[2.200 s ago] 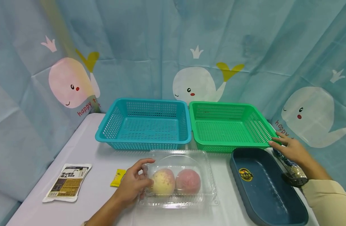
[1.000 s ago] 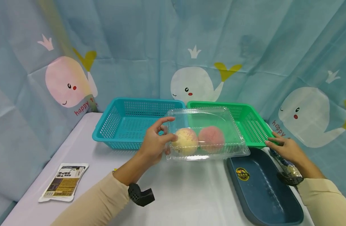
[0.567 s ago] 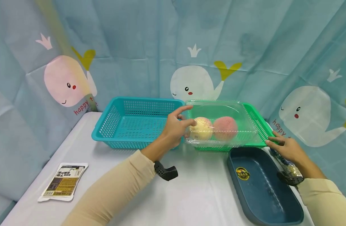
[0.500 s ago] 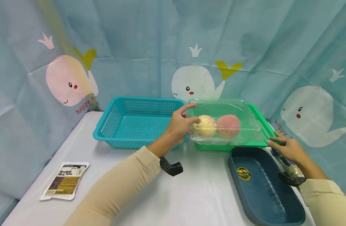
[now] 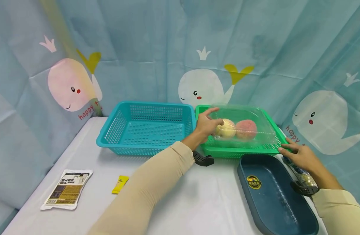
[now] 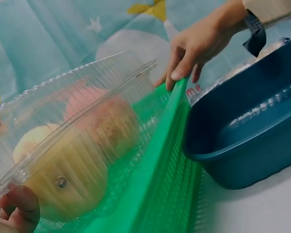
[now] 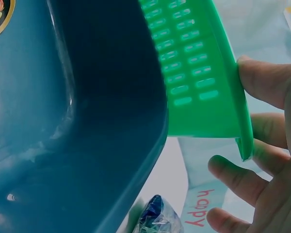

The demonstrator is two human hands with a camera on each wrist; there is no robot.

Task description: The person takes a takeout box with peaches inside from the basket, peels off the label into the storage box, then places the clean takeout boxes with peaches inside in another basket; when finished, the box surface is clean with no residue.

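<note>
My left hand grips the left edge of a clear plastic clamshell box, fingers and thumb on its rim. Inside the box lie two round peaches, a yellow peach and a pink peach. The box sits within the outline of the green basket; whether it touches the bottom I cannot tell. In the left wrist view the box looks tilted beside the basket wall. My right hand holds the basket's right front corner, thumb on one side of the rim and fingers on the other.
Left of the green basket stands a blue basket. A dark blue tub lies in front of it at right, with a shiny wrapped packet beside it. A white-and-brown packet and a yellow sachet lie on the table's left.
My left hand has lifted the clamshell box from the table's front middle and carried it right and away, over and down into the green basket. My right hand has stayed at the basket's corner.
</note>
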